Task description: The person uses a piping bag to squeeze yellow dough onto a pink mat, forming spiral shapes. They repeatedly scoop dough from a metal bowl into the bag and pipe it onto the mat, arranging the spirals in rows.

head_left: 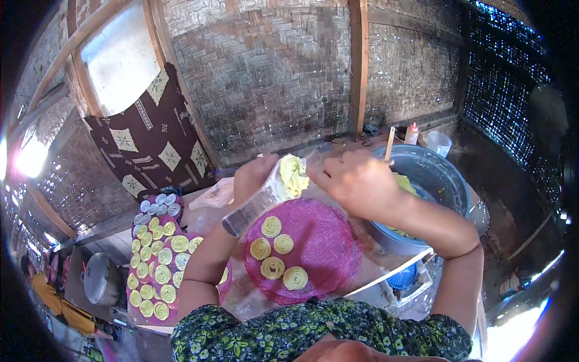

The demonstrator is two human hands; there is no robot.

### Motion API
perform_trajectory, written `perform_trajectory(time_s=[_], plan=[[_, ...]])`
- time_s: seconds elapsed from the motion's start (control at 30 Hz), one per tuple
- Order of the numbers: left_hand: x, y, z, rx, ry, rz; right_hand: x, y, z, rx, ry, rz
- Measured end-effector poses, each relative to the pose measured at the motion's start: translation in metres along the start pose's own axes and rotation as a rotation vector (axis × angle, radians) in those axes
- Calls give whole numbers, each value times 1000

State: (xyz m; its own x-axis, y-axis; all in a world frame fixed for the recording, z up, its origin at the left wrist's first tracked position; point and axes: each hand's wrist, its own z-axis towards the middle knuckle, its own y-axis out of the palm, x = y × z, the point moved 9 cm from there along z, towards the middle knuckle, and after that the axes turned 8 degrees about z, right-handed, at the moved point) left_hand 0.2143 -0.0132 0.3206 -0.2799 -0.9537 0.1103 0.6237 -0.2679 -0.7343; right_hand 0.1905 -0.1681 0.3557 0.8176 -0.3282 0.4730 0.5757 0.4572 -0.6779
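In front of my chest, my left hand (253, 176) is closed around a clear, tube-like tool (250, 212) that slants down to the left. A lump of soft yellow-green dough (294, 176) sits at the tool's upper end. Close by on the right, my right hand (357, 180) is closed on a small see-through flat piece (313, 159) beside the dough; its exact kind is unclear. Beneath both hands lies a round purple mesh mat (329, 247), with several coiled dough rounds (272, 268) on its left half.
A large blue-grey basin (461, 181) holding yellow dough and a wooden stick (390, 143) stands at right. Behind it are a squeeze bottle (412, 133) and a white tub (438, 143). Dough coils (162, 274) cover purple mats at left. A woven wall (265, 84) rises behind the table.
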Motion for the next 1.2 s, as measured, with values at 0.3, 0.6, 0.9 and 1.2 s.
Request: perform_trajectory(time_s=[0.3, 0.6, 0.9, 1.2], plan=[[-164, 56, -24, 214, -240, -368, 39, -11, -42, 186, 415, 305], [-39, 9, 7, 291, -152, -578, -11, 97, -72, 519, 620, 1047], [-23, 38, 28, 249, -137, -149, 24, 113, -106, 292, 923, 1121], [-53, 77, 48, 102, -148, -101, 45, 98, -164, 302, 803, 927]])
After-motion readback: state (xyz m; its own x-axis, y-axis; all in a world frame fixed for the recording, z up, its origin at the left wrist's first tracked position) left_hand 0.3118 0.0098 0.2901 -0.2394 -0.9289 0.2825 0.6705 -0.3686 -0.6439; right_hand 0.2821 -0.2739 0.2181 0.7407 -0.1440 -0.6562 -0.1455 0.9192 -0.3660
